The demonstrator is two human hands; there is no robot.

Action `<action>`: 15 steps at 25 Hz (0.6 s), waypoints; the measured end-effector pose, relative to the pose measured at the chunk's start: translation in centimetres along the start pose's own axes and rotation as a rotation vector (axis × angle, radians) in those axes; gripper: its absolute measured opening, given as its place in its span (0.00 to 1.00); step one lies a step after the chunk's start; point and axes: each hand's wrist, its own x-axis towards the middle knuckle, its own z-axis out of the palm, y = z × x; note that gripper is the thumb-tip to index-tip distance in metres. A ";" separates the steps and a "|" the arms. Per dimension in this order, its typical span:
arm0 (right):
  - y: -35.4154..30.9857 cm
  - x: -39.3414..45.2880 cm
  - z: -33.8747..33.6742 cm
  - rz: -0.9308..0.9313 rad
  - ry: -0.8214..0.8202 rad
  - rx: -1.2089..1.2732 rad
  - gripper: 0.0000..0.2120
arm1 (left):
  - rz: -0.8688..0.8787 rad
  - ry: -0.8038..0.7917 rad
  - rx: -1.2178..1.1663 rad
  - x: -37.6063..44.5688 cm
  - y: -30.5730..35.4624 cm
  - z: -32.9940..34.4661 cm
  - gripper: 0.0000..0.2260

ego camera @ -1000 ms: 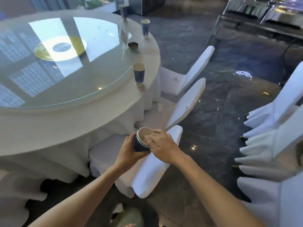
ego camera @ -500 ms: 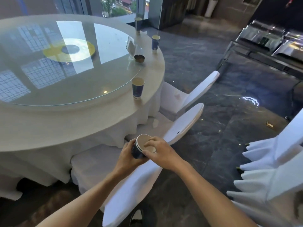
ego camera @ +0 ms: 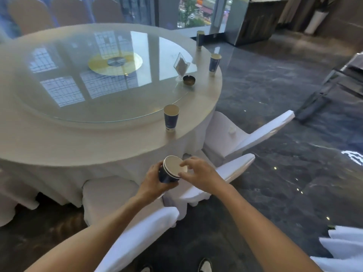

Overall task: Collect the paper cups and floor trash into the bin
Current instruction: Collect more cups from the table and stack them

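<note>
My left hand (ego camera: 155, 182) grips a stack of nested blue paper cups (ego camera: 170, 171), tilted with the mouths toward me, just off the table's near edge. My right hand (ego camera: 198, 174) rests its fingertips on the stack's rim. Three more blue paper cups stand upright on the round table (ego camera: 78, 138): a near cup (ego camera: 171, 118), a farther cup (ego camera: 214, 62) at the right edge, and a far cup (ego camera: 200, 39). A small white scrap (ego camera: 232, 130) lies on a chair seat. No bin is in view.
White-covered chairs (ego camera: 245, 138) crowd the table's right side and stand below my arms. A glass turntable (ego camera: 102, 75) carries a napkin holder (ego camera: 181, 64); an ashtray (ego camera: 189, 80) sits beside it. Dark glossy floor (ego camera: 294, 183) stretches right. More chair covers (ego camera: 345, 246) stand at the lower right.
The view has swung up and left, bringing the table closer and more of it into sight. Both hands stay on the cup stack in the same grip.
</note>
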 end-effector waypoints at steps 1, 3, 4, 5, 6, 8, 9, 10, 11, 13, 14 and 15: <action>1.3 0.7 -1.0 -0.021 -0.004 0.000 0.19 | -0.035 0.043 -0.002 0.2 0.7 0.6 0.42; 3.7 1.9 -2.7 -0.039 -0.011 0.010 0.20 | -0.076 0.103 0.002 0.1 2.3 1.6 0.42; 4.8 2.6 -3.3 -0.047 -0.014 -0.001 0.22 | -0.091 0.134 -0.004 0.0 3.1 2.2 0.41; 5.9 3.4 -3.8 -0.049 -0.016 -0.002 0.24 | -0.108 0.153 -0.016 0.1 3.4 2.7 0.40; 7.0 4.3 -4.3 -0.046 -0.025 -0.004 0.26 | -0.137 0.166 -0.035 0.0 3.5 3.4 0.39; 8.6 6.3 -4.9 -0.039 -0.043 -0.032 0.31 | -0.185 0.196 -0.048 0.1 3.6 4.4 0.38; 9.4 7.6 -4.9 -0.030 -0.061 -0.062 0.33 | -0.207 0.210 -0.054 0.4 3.4 4.9 0.38; 10.2 8.9 -4.9 -0.014 -0.085 -0.093 0.35 | -0.233 0.219 -0.066 0.8 3.1 5.3 0.38; 11.0 10.2 -4.8 0.008 -0.117 -0.123 0.36 | -0.262 0.228 -0.075 1.5 2.7 5.7 0.38; 13.1 13.0 -4.0 0.047 -0.186 -0.180 0.38 | -0.300 0.232 -0.089 3.6 2.1 6.7 0.39; 14.3 14.3 -3.4 0.065 -0.215 -0.210 0.38 | -0.319 0.224 -0.099 5.0 1.6 7.3 0.39; 15.6 15.6 -2.8 0.086 -0.237 -0.235 0.37 | -0.337 0.218 -0.099 6.7 0.9 8.0 0.39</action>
